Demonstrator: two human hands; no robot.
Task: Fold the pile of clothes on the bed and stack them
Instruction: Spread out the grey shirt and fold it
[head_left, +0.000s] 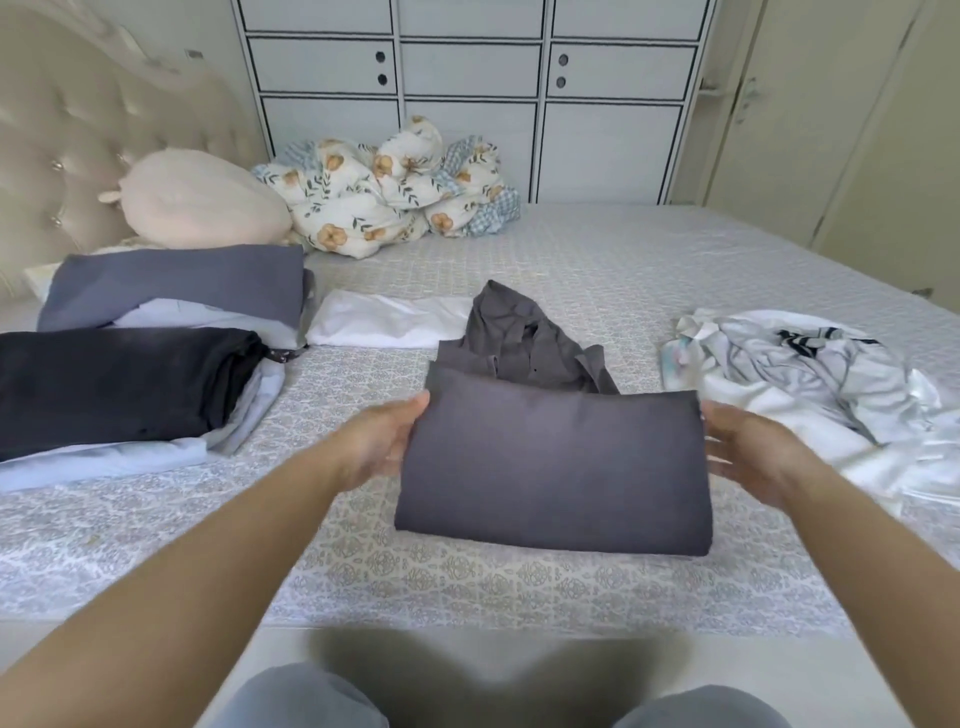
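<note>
Grey folded garment (556, 467) lies mid-bed between both hands: the left hand (382, 447) grips its left edge, thumb on top; the right hand (748, 457) touches its right edge, fingers loosely spread. Beyond, on the patterned bedsheet (467, 577), folded stacks (130, 384) lie left, unfolded white clothes (810, 379) right.

Soft, even daylight is filling the room; the source itself is lying outside the view. Shadows are staying faint: a thin dark band is showing beneath the folded grey garment (556, 467), and a blurred dark patch is falling on the bed (623, 249) edge at bottom centre. No glare is appearing. Wide-angle distortion is bowing the cabinet (467, 67) lines and stretching both forearms. The right hand (753, 457) is showing slight motion blur; overall detail is looking mildly soft.
</note>
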